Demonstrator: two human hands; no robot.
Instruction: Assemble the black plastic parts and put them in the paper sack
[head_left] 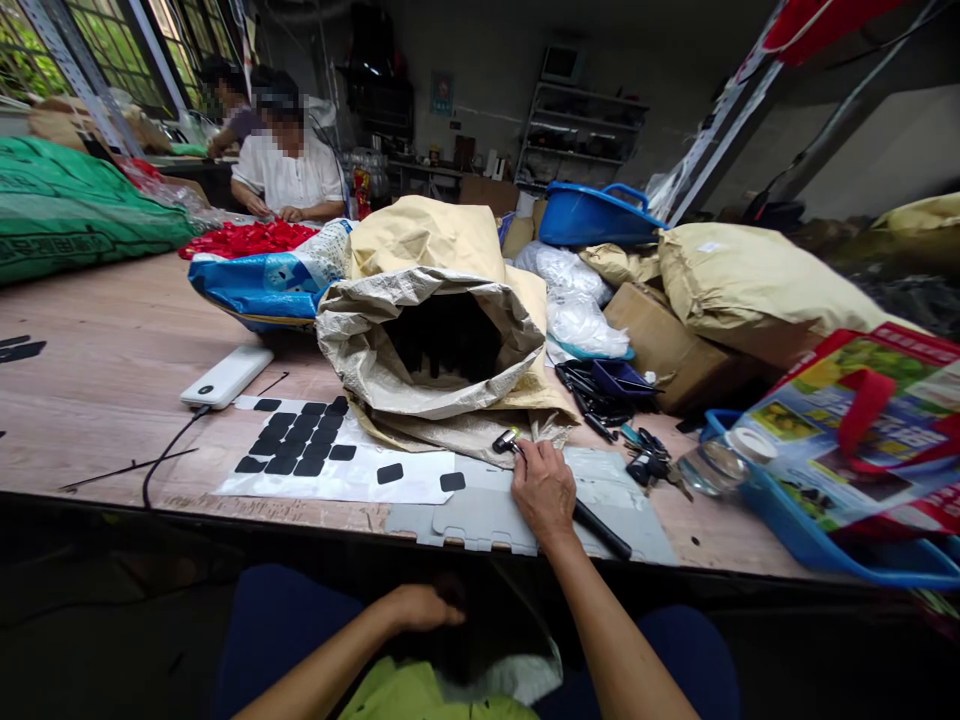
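Note:
My right hand [545,490] rests over the grey board at the table's front edge, its fingers closed round a black-handled tool [602,528]. The tool's small black and silver head shows past my fingertips, like that of a small hammer. Low over my lap, my left hand [424,607] is curled in shadow; its fingertips meet something dark that I cannot make out. Beyond my right hand, a large paper-and-woven sack [431,395] lies with its mouth facing me, dark things inside. Left of the hand, a white sheet [397,487] carries several black rounded pads [298,430].
A white power bank [227,377] with a cable lies at left. Black plastic parts [596,395], keys [649,455], a clear bottle [716,467] and a blue basket [832,550] stand at right. Across the table, a person in white [289,170] handles red pieces [247,238].

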